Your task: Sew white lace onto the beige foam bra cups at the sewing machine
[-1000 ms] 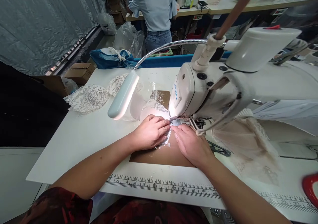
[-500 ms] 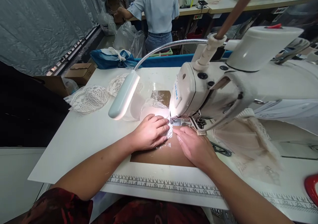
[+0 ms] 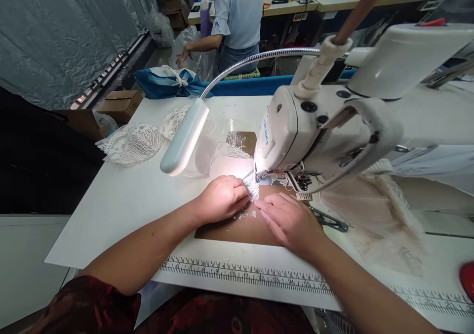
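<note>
A strip of white lace [image 3: 252,186] lies under the needle end of a white sewing machine [image 3: 283,126], joined to or against a pale moulded cup [image 3: 231,163]. My left hand [image 3: 224,199] is closed on the lace's left side, its fingers curled and their tips partly hidden. My right hand [image 3: 291,220] rests low on the brown plate [image 3: 237,234], fingers stretched out. Its fingertips touch the lace's lower right edge. Beside this hand lie dark thread snips [image 3: 329,219].
A lamp [image 3: 185,139] on a bendy neck hangs over the work. White lace cups [image 3: 131,144] lie at the left, sheer beige fabric [image 3: 365,200] at the right. A ruler strip [image 3: 237,274] runs along the front edge. Beyond the table sits another person [image 3: 239,18].
My left fingers have gone from lying flat on the lace to curling round its edge. My right fingertips have slid slightly down. The other person's arm has lowered.
</note>
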`<state>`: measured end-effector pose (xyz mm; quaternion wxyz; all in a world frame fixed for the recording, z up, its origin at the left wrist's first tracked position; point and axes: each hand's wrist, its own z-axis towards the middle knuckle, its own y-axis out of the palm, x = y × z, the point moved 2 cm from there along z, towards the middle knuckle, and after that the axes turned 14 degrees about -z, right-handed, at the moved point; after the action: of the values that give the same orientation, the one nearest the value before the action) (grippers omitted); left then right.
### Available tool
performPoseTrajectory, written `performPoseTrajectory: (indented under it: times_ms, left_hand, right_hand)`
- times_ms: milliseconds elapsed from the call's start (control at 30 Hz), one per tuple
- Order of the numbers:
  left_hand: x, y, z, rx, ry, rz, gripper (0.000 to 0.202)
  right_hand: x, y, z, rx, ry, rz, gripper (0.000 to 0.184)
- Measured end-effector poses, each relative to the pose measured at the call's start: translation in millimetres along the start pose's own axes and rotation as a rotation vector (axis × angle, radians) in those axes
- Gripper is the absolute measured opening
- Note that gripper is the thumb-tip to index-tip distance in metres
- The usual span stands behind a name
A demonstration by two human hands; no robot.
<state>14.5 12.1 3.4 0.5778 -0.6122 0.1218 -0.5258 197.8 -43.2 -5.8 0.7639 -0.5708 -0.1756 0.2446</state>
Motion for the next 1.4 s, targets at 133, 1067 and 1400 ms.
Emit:
performPoseTrajectory:
  times_ms: [133,1067,1400]
  left_hand:
    - [-1.0,-1.2,0.2,0.003,0.000,-0.072,0.024]
    - [-7.9,-2.0,-9.0,-0.085,0.127,-0.084,0.028]
    - [-5.4,-1.4,-9.1,-0.059,0.157,-0.039,0.029]
  right_hand:
    - [-0.5,0.0,0.7,0.039,0.027,-0.011,0.030]
    - [-8.5,-2.1,0.2,-0.082,-0.063,-0.025,0.025]
    - [-6.5,-2.0,0.3,-0.037,-0.065,0.014,0.023]
